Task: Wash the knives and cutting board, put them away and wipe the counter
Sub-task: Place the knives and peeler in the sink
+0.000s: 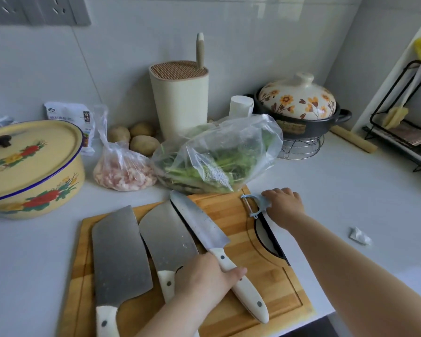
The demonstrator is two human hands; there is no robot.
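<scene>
- The cutting board is lying flat on the white counter, close to its front edge.
- Three knives are resting on the board with their blades pointing away from the person: a wide cleaver at the left, a second cleaver in the middle and a slim knife at the right, its blade overlapping the second cleaver.
- The left hand is clamping the slim knife's white handle, with the fingers wrapping over it and the thumb lying along it.
- The right hand is reaching to the board's far right edge, with its fingers curling down onto the handle of a blue peeler.
- A knife block is standing against the wall behind the board, holding one handle upright.
- A bag of greens is touching the board's far edge, and a bag of meat is sitting just beside it.
</scene>
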